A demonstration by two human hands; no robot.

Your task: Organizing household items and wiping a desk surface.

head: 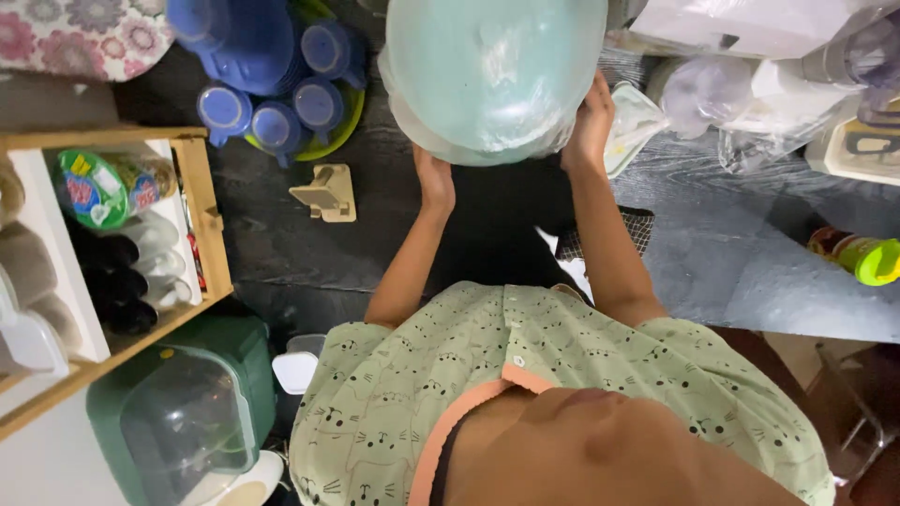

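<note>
Green cat-print shirt (562, 375) fills the foreground; beyond it, left hand (434, 181) and right hand (589, 122) clasp a pale teal bowl (494, 75) (plastic-wrapped) above the dark counter (281, 234), mid-carry; next needs a steady, level grip

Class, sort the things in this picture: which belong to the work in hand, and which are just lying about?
In hand:
- left hand
- right hand
- large pale-green plastic-wrapped bowl

Lying about:
- blue plastic jug and cups
- small beige wooden stand
- green-capped bottle
</note>
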